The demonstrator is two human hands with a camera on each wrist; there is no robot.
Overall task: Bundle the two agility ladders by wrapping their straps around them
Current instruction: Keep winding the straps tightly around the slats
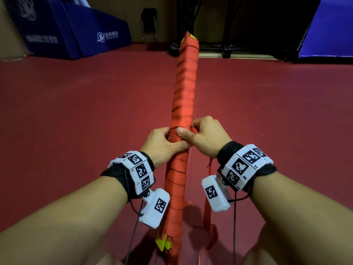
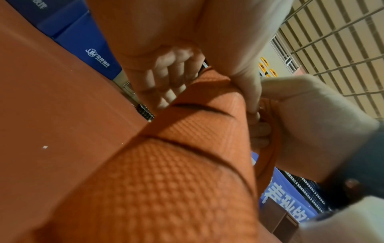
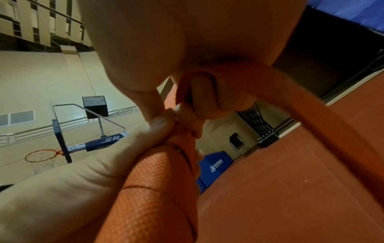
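Two grips on the wrapped ladder bundle (image 1: 183, 104) | left hand (image 1: 162, 144) clasps it | right hand (image 1: 206, 136) pinches the strap (image 3: 311, 105) | next: tuck the tail, I judge

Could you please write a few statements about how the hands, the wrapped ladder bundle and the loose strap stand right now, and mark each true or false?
1. Both hands grip the orange bundle near its middle. True: left hand, right hand.
2. The bundle lies flat on the floor. False: it is held up, pointing away from the person.
3. A loose strap hangs below the right hand. True.
4. The bundle's far end shows blue plastic. False: yellow shows there.
5. The left hand is open and idle. False: its fingers curl round the bundle.
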